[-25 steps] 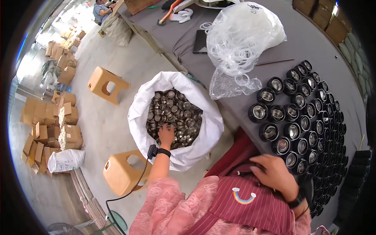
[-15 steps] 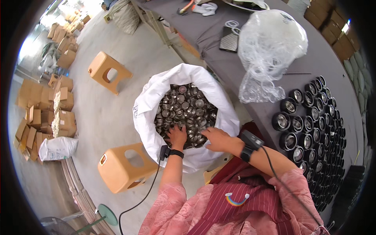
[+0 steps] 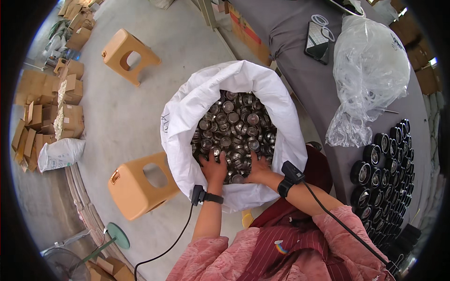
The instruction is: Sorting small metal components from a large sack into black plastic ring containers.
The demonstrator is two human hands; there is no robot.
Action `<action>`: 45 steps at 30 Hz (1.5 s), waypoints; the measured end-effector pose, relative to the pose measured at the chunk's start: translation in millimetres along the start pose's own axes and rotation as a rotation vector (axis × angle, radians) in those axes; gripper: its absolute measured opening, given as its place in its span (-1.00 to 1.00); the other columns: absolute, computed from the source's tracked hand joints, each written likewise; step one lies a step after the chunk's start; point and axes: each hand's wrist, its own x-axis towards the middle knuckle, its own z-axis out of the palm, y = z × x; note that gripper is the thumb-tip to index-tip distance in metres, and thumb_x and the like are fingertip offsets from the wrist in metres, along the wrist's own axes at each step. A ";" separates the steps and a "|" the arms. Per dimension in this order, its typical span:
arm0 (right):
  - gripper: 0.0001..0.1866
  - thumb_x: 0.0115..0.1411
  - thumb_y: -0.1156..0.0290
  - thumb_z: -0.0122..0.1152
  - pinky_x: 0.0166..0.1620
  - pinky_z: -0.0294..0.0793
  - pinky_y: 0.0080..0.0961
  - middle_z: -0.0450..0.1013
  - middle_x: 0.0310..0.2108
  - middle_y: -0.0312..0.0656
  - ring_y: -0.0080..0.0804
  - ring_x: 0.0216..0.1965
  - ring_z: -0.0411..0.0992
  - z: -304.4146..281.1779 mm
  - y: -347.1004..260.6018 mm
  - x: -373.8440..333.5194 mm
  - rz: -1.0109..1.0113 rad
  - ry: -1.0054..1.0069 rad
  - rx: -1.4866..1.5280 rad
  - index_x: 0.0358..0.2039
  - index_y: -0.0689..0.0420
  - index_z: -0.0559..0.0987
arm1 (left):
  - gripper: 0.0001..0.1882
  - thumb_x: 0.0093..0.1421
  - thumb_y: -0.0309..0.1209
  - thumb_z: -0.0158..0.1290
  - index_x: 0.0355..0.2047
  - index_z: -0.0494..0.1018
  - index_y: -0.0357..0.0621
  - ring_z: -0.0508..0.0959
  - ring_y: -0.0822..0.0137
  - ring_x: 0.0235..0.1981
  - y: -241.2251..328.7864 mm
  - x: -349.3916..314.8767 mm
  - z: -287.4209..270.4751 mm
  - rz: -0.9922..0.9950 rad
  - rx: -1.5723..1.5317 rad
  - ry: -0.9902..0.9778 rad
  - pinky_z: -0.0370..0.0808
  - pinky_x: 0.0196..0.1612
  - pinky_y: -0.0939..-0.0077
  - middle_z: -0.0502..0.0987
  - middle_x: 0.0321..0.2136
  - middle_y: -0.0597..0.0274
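A large white woven sack (image 3: 176,136) with its rim rolled back stands in front of me. It is filled with many small round metal lids (image 3: 229,117), silvery and dark, lying in a loose heap. My left hand (image 3: 214,169) rests on the near part of the heap with its fingers spread, the tips among the lids. Beside it, also inside the sack, my right hand (image 3: 258,169) touches the lids with fingers apart, some partly hidden. Neither hand shows a lid clearly gripped.
On the right, a grey-covered table (image 3: 300,79) carries rows of black round parts with silvery centres (image 3: 375,178), a clear plastic bag (image 3: 365,70) and a phone (image 3: 317,43). Two tan stools (image 3: 136,189) stand left of the sack. Cardboard boxes (image 3: 72,117) are piled farther left.
My right hand has gone from the sack's right near edge deeper into the lids, nearer my left hand. My left hand stays in the heap. The whole view has shifted.
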 end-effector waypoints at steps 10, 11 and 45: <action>0.19 -0.07 0.06 0.55 0.19 0.35 -0.20 0.26 0.25 0.00 -0.12 0.18 0.35 -10.8 20.5 5.4 0.236 -0.069 1.171 0.43 0.07 -0.03 | -0.40 0.25 0.19 -0.06 0.20 0.42 0.24 0.21 -0.30 0.22 -12.3 3.5 13.9 0.069 -0.234 0.083 0.26 0.19 -0.20 0.20 0.28 -0.13; 0.12 -0.02 0.04 0.51 0.16 0.36 -0.22 0.29 0.23 -0.01 -0.15 0.15 0.36 -8.4 18.5 9.7 0.339 -0.067 1.123 0.41 0.08 0.03 | -0.40 0.25 0.18 -0.05 0.21 0.42 0.23 0.22 -0.29 0.22 -5.6 0.3 15.2 0.015 -0.168 0.041 0.26 0.19 -0.20 0.21 0.26 -0.14; -0.47 0.36 -0.10 0.02 0.06 0.45 -0.31 0.48 -0.02 -0.24 -0.39 0.05 0.42 17.1 26.3 48.4 0.238 -0.179 1.791 0.15 -0.01 0.41 | -0.29 0.05 -0.04 0.27 0.21 0.41 0.09 0.25 -0.26 0.21 44.6 -14.3 46.9 0.356 -0.386 0.168 0.20 0.25 -0.05 0.22 0.20 -0.31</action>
